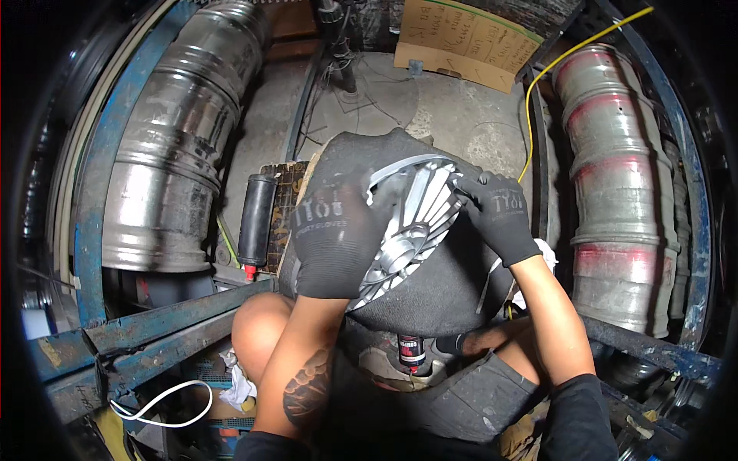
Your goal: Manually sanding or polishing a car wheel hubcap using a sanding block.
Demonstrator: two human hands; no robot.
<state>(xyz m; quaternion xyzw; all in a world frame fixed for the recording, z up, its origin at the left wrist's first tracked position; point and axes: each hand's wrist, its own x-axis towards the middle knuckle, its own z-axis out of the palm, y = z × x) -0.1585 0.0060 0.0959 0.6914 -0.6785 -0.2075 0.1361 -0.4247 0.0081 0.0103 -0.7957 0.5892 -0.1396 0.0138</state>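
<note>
A silver spoked wheel (442, 219) lies tilted in front of me on a dark padded surface (419, 296), its round hub facing up. At the left side of the wheel is my left hand (332, 227) in a black glove; its fingers are smeared and partly hidden, so I cannot make out their grip. My right hand (500, 211), also gloved in black, has its fingers bent over the wheel's upper right edge. A curved grey lip runs along the wheel's far side between both hands.
Bare metal rims (165, 173) are stacked at left, and more rims with red marks (615, 196) at right. A black bottle (258, 219) lies beside the pad; another labelled bottle (411, 349) is between my legs. Cardboard (469, 42), a yellow cable (530, 115) and blue frame beams (177, 319) surround me.
</note>
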